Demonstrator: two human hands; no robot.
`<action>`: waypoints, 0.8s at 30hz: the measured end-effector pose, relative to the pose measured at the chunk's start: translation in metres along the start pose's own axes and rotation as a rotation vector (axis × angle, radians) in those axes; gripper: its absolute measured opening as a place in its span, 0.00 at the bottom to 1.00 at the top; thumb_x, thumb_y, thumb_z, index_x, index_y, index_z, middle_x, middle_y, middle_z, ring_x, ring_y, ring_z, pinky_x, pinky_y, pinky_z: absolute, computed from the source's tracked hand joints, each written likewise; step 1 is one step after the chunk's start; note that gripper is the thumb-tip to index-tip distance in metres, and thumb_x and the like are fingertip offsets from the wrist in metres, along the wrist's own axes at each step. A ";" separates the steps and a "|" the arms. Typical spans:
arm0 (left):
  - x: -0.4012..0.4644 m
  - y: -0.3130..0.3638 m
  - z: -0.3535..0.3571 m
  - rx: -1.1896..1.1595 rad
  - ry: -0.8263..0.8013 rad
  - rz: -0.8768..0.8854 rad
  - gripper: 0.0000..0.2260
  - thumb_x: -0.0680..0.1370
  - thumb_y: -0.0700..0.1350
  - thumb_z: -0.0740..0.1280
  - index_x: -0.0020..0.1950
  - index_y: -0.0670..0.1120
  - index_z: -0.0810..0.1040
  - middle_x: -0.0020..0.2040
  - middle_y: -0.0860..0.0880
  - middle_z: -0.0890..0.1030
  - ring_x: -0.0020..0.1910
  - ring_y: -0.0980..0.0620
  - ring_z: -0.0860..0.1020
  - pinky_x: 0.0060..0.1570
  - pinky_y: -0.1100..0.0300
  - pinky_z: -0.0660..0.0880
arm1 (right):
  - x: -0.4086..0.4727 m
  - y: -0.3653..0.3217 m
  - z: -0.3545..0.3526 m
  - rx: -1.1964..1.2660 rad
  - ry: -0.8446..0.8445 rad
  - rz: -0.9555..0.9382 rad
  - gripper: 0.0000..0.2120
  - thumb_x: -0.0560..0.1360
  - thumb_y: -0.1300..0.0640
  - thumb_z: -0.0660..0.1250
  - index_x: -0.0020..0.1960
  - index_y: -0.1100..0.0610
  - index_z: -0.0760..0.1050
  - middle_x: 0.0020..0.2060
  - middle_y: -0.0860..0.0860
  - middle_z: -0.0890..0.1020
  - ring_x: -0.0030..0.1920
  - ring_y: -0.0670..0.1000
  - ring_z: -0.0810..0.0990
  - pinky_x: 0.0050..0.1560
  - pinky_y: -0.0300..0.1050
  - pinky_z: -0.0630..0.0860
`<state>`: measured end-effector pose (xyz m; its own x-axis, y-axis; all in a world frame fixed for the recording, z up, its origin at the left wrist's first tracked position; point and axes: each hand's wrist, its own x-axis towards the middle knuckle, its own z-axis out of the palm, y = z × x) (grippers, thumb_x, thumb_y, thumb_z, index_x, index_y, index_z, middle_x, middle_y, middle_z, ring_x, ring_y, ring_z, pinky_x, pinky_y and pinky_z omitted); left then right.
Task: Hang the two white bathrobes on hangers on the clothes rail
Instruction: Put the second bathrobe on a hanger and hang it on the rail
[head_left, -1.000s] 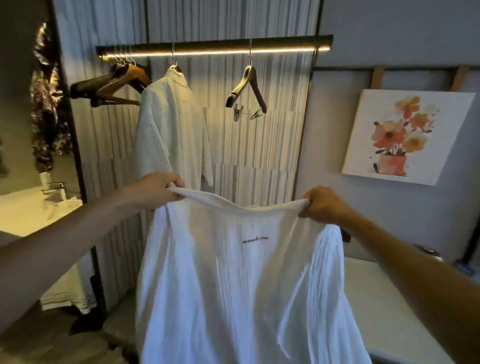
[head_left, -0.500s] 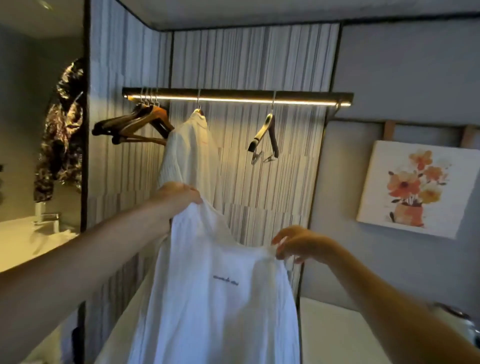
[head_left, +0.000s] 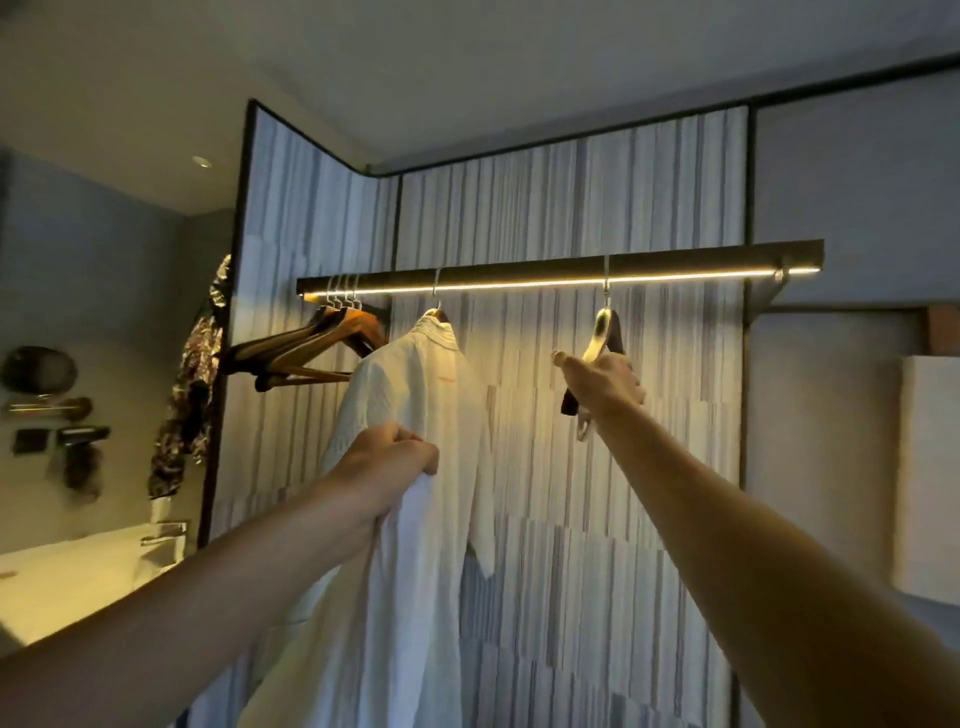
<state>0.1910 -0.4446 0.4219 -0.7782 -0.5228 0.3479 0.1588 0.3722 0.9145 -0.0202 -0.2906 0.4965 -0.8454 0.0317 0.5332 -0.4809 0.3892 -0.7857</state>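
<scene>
One white bathrobe (head_left: 415, 384) hangs on a hanger from the lit clothes rail (head_left: 561, 270). My left hand (head_left: 389, 457) is shut on the top of the second white bathrobe (head_left: 395, 623), which drapes straight down below it, in front of the hung one. My right hand (head_left: 605, 387) is raised to the right and grips the wooden hanger (head_left: 602, 327) that hangs by its metal hook from the rail. The hanger's lower end and a clip stick out under my hand.
Several spare wooden hangers (head_left: 317, 343) crowd the rail's left end. A patterned garment (head_left: 192, 384) hangs left of the striped panel, above a sink counter (head_left: 78, 571). A white canvas picture (head_left: 930, 478) leans at the right edge.
My right hand let go of the bathrobe and rose to grasp the hanger on the rail. The left hand alone now holds the robe. The camera tilted upward.
</scene>
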 end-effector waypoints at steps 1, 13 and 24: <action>0.006 0.002 0.001 0.002 0.007 0.000 0.05 0.74 0.42 0.67 0.50 0.46 0.76 0.50 0.43 0.78 0.49 0.44 0.77 0.47 0.53 0.76 | 0.017 0.001 0.000 -0.024 -0.009 0.024 0.34 0.63 0.32 0.66 0.57 0.55 0.69 0.46 0.56 0.78 0.49 0.58 0.77 0.54 0.57 0.77; 0.042 -0.034 0.019 0.101 0.133 0.020 0.03 0.74 0.38 0.67 0.46 0.42 0.78 0.45 0.43 0.78 0.44 0.48 0.76 0.41 0.56 0.74 | 0.072 0.001 0.008 0.147 -0.029 -0.058 0.12 0.76 0.55 0.67 0.55 0.60 0.73 0.41 0.55 0.76 0.34 0.48 0.72 0.32 0.40 0.70; 0.041 -0.095 0.024 0.377 0.055 0.106 0.07 0.75 0.43 0.72 0.45 0.44 0.75 0.44 0.44 0.78 0.46 0.44 0.77 0.44 0.55 0.73 | -0.090 0.080 -0.053 0.058 -0.232 -0.262 0.15 0.78 0.55 0.67 0.61 0.57 0.69 0.43 0.51 0.79 0.34 0.47 0.79 0.28 0.32 0.72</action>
<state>0.1294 -0.4835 0.3444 -0.7343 -0.5026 0.4562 -0.0058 0.6768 0.7362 0.0300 -0.2131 0.4020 -0.7188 -0.2746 0.6388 -0.6951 0.3035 -0.6517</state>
